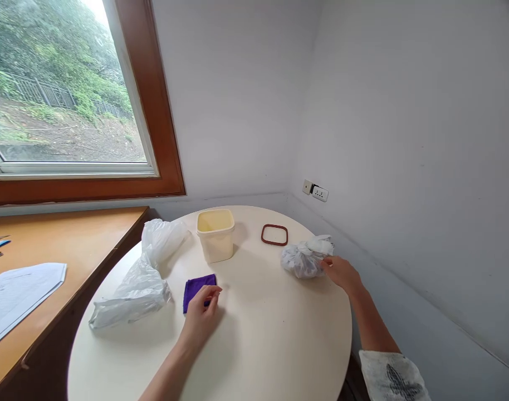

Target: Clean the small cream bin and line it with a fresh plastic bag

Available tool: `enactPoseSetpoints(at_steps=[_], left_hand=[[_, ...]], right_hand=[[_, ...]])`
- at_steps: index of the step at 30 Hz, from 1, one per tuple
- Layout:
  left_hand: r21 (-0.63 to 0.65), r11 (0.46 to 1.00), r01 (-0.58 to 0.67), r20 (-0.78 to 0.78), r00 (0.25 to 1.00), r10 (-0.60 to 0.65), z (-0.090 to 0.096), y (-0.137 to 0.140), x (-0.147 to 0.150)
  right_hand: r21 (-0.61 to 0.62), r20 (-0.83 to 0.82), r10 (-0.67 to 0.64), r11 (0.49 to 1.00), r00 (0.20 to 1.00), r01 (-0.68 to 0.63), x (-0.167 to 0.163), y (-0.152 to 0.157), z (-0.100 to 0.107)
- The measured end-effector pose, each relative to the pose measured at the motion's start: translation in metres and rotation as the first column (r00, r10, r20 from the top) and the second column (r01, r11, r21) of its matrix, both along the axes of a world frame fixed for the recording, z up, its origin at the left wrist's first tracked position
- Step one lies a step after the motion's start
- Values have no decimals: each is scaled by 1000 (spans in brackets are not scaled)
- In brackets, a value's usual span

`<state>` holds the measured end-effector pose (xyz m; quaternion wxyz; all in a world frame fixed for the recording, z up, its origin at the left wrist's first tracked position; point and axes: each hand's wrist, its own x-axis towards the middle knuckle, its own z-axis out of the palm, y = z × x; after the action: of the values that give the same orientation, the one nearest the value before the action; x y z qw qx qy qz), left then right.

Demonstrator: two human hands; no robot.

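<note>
My left hand (203,312) is over the lower right part of a folded purple cloth (198,285). Its thumb and fingers are curved with a gap between them, and nothing shows in them. Far to the right, my right hand (342,273) has its fingertips closed at the right side of a knotted white plastic bag (302,259). The bag is bunched up and rests on the table; what is inside cannot be made out. Behind the cloth stands a cream plastic bin (216,245), upright, its top uncovered.
A reddish-brown rounded frame (274,243) lies flat near the back of the round white table (271,340). A crumpled clear plastic bag (141,284) stretches along the left side. Papers (23,295) lie on a wooden desk (91,234). Wall sockets (320,193) are at the corner.
</note>
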<state>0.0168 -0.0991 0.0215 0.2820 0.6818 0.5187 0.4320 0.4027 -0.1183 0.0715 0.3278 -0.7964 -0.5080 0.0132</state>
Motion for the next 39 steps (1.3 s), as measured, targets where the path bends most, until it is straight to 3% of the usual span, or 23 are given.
enactPoseSetpoints(at_steps=[3,6,10,14,19,23,39], left_hand=[[13,1000,-16,47,999,15,0,-1,1],[12,1000,-22,62,998,21,0,-3,2],[35,999,-30,56,998,28,-1,-5,2],[48,998,-33,53,998,30,-1,-6,0],[52,998,-39,45,998,37,-1,-6,-3],[65,996,-67,53,997,63,-1,-5,-5],[45,986,-161,99,983,156,0,6,-15]], right_hand=[[-100,48,-48,994,998,52,-10,-8,10],[-64,70,-68,995,995,72,-31,-12,18],[149,64,114,981,991,-123,-73,-8,11],[170,63,375,909,925,-380,-124,7,-16],[148,-198,580,815,790,-561,-181,32,-52],[206,-436,597,794,673,-571,-212,49,-66],[156,-553,600,756,578,-636,-212,57,-75]])
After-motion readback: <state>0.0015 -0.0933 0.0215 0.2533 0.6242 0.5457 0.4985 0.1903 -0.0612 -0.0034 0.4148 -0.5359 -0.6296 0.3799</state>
